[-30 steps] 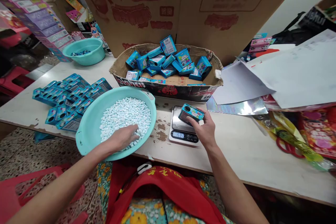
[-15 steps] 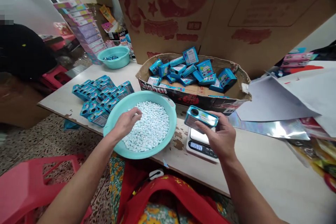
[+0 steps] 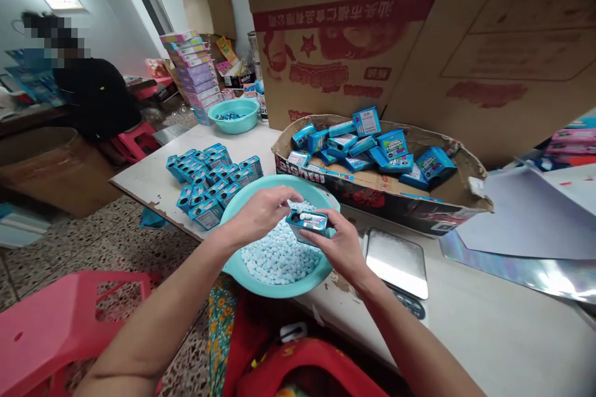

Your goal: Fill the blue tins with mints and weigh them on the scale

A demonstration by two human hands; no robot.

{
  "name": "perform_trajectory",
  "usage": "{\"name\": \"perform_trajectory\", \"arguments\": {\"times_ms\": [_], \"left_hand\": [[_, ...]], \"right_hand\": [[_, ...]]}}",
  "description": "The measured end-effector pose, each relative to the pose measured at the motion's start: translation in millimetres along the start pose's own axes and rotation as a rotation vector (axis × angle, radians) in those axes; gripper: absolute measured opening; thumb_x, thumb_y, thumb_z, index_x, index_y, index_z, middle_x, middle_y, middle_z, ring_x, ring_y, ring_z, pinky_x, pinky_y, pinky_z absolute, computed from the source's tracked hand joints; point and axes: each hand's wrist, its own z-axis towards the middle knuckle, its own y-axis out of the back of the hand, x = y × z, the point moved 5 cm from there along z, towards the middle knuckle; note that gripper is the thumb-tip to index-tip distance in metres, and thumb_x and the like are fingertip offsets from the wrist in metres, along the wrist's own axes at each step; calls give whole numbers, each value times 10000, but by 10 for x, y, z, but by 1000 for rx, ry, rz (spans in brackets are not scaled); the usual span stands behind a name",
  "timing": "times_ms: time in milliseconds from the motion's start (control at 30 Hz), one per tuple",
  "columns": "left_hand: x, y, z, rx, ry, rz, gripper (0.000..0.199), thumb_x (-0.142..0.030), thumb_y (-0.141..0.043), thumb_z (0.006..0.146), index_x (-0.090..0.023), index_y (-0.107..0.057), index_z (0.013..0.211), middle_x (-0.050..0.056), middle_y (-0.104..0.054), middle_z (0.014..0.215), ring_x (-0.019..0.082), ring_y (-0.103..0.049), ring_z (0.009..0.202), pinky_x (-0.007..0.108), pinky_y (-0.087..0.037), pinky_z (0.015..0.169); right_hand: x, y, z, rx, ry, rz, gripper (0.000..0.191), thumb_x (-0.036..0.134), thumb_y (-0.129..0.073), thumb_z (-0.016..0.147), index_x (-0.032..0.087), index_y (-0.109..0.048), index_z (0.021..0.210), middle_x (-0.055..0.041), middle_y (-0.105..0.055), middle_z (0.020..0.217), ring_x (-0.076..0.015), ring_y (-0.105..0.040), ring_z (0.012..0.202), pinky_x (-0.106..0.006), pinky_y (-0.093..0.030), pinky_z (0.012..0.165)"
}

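My right hand grips a small blue tin over a turquoise basin. A dark round opening shows at the left of the tin's top, and a few white pieces lie on that top. Just above the opening is my left hand, its fingertips pinched together around small white candies. Many more white candies fill the basin below, partly hidden by both hands. To the right of the basin lies a digital scale with a bare metal plate; its display is hidden by my right arm.
Several blue tins stand grouped left of the basin. More lie in a cut-down cardboard tray behind it, before a tall carton. A second turquoise basin stands farther back. A red stool is at left; a person sits beyond.
My right hand has brought the tin left from above the scale to over the basin. My left hand has risen from the candies to the tin's opening. The view has shifted left.
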Motion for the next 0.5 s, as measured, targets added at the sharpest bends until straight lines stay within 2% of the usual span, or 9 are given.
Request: {"name": "perform_trajectory", "arguments": {"times_ms": [100, 167, 233, 333, 500], "left_hand": [[104, 35, -160, -4, 8, -57, 437, -146, -535, 815, -200, -540, 1248, 68, -598, 1203, 186, -577, 1031, 348, -480, 898], [143, -47, -261, 32, -17, -101, 630, -186, -593, 800, -238, -399, 1397, 87, -487, 1381, 225, -495, 1209, 395, -446, 983], [174, -156, -343, 30, -39, -127, 712, -223, -611, 812, -262, -310, 1456, 91, -403, 1467, 246, -408, 1315, 440, -379, 1065], [240, -279, -445, -44, -47, -106, 642, -276, -581, 866, -260, -329, 1455, 91, -392, 1480, 242, -351, 1368, 447, -303, 1129], [440, -315, -629, -154, 46, 176, 540, -298, -540, 904, -249, -404, 1424, 100, -401, 1479, 266, -399, 1340, 466, -375, 1086]], "right_hand": [[40, -50, 37, 1, 17, -2, 354, 386, -778, 723, 207, -652, 1001, -23, -658, 932, -200, -606, 851, -303, -448, 774], [83, -121, 61, 26, 46, 7, 362, 395, -769, 732, 206, -645, 1015, -26, -654, 938, -203, -605, 859, -309, -449, 780], [134, -212, 76, 61, 77, 17, 357, 404, -765, 735, 207, -646, 1009, -25, -648, 926, -205, -601, 852, -313, -451, 771], [206, -332, 84, 107, 110, 12, 353, 429, -764, 729, 210, -655, 983, -19, -641, 887, -201, -591, 820, -318, -448, 748], [222, -399, 89, 129, 84, 2, 356, 457, -752, 736, 201, -655, 964, -24, -648, 881, -203, -590, 810, -325, -450, 746]]}}
